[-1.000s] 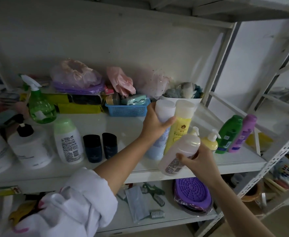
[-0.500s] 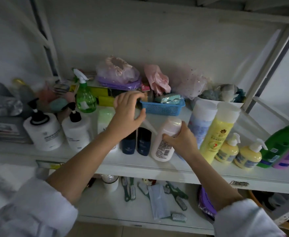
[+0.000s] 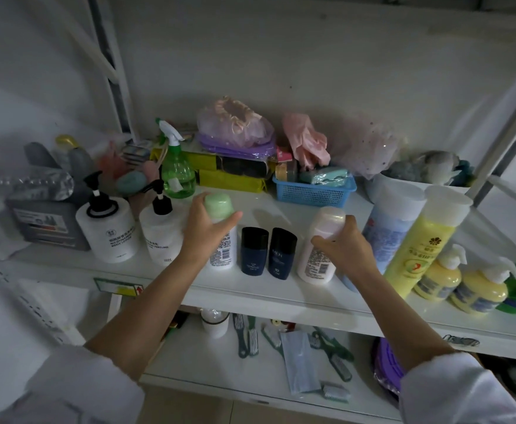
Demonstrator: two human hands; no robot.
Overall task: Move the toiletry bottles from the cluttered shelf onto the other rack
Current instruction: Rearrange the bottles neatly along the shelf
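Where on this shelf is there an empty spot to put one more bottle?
The best bare patch lies in front of the blue basket, behind the two dark bottles. The front shelf edge is a free strip too. The back row and the far right by the yellow pump bottles are crowded.

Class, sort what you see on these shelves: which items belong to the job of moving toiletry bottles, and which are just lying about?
Part of the job:
green-capped bottle in the left hand
pink-capped bottle in the right hand
pump bottle
tall yellow bottle

Just lying about:
blue basket
brushes on the lower shelf
pink bag
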